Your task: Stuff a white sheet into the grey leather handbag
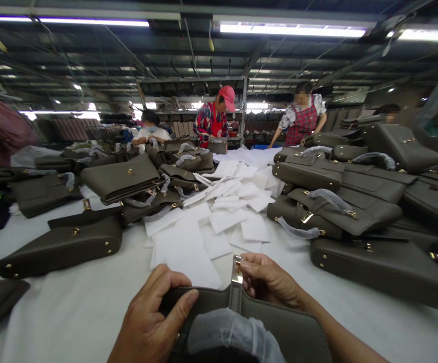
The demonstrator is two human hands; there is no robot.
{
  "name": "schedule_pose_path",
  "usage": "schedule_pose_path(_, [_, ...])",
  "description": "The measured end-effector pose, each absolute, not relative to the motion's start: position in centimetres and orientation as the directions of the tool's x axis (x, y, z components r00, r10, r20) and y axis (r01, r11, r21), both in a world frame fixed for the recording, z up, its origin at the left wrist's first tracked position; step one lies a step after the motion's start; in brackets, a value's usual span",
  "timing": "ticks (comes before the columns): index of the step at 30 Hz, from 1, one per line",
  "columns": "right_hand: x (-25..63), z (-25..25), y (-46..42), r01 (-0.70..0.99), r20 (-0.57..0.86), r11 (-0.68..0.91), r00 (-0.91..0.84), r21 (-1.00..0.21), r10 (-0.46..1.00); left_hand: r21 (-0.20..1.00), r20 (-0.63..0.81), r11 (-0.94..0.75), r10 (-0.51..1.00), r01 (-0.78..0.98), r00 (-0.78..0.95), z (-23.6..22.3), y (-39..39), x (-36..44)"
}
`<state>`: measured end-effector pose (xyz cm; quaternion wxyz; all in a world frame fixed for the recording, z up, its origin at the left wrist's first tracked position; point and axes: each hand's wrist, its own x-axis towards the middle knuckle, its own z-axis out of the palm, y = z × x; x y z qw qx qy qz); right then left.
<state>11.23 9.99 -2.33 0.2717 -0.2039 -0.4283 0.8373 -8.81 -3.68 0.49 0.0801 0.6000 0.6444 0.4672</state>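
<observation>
Left hand [156, 315]: thumb and fingers pinch the upper edge of an olive-grey leather handbag [296, 327], which lies at the near edge of the view, below the foam sheets. Right hand [266, 282]: fingertips grip the gold-toned metal clasp [237, 269] at the end of the handbag's strap tab [235, 297]. Translucent wrapping [230, 330] covers the handle. Beyond, white foam sheets [188, 247] lie in a loose pile between heaps of similar handbags [122, 177] on a white-covered table [75, 302].
</observation>
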Motion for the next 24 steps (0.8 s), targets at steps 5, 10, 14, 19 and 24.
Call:
schedule_pose_path(5, [16.0, -2.1, 9.2, -0.368, 0.026, -0.356, -0.726, -0.859, 0.687, 0.615, 0.549, -0.234, 0.812, 0.753, -0.197, 0.2, -3.7, -9.4])
schedule_pose_path(10, [20.1, -2.0, 5.1, -0.161, 0.013, -0.133, -0.680, -0.978, 0.733, 0.579, 0.634, -0.231, 0.731, 0.782, -0.253, 0.7, -3.9, -8.9])
schedule_pose_path(14, [20.2, -0.8, 3.9, -0.056, 0.245, 0.262, -0.579, -0.963, 0.778, 0.557, 0.740, -0.333, 0.614, 0.761, -0.273, 1.5, -5.2, -8.1])
schedule_pose_path(19, [20.2, 0.6, 4.6, -0.067, 0.771, 0.871, -0.501, -0.487, 0.393, 0.539, 0.781, -0.641, 0.624, 0.546, -0.038, 2.2, -8.7, -7.8])
schedule_pose_path(24, [22.2, -0.8, 3.3, 0.045, 0.824, 0.958, -0.500, -0.284, 0.267, 0.525, 0.727, -0.583, 0.686, 0.621, 0.030, 1.0, -11.7, -6.2])
